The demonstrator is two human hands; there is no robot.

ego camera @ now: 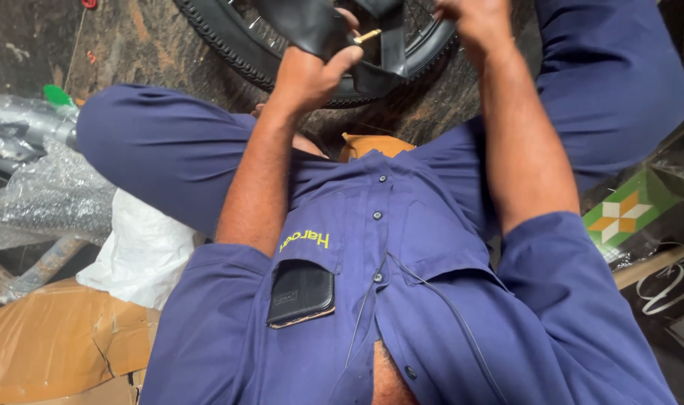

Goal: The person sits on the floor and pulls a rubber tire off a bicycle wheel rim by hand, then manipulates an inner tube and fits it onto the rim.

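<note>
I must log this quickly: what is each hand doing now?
Left hand: closed on the black inner tube, near its brass valve.
Right hand: on the tyre; fingers cut off, cannot tell.

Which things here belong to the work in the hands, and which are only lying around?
In the work:
- left hand gripping the black inner tube
- brass valve
- tyre
- right hand

Lying around:
- white bag
- bubble wrap
- brown cardboard
- green box
</note>
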